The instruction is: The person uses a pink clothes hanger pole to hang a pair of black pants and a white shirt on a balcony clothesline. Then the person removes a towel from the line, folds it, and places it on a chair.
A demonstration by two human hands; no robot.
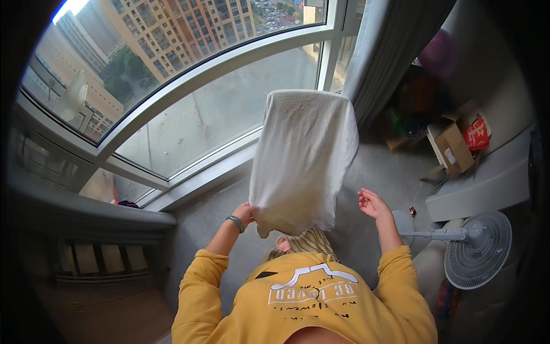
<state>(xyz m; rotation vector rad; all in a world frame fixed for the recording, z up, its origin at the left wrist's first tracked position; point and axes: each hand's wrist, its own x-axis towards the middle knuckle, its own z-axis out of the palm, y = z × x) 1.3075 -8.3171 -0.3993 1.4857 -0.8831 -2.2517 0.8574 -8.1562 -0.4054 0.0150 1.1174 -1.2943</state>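
A pale grey-white cloth (305, 155), perhaps a towel or cover, hangs in front of me with a broad, squared upper end. What supports its top is hidden beneath it. My left hand (245, 213), with a green bangle at the wrist, pinches the cloth's lower left edge. To the right of the cloth and apart from it, my right hand (371, 203) is raised with its fingers loosely curled and nothing visible in them. Below the cloth's lower edge, a striped fabric (313, 243) shows near my yellow sweatshirt.
A white-framed window (215, 170) curves along the left and front. At right stand a grey pedestal fan (478, 250), an open cardboard box (454, 148) and a red bag (476, 134). A grey curtain (386, 56) hangs beside the window. A small figure (413, 211) lies on the floor.
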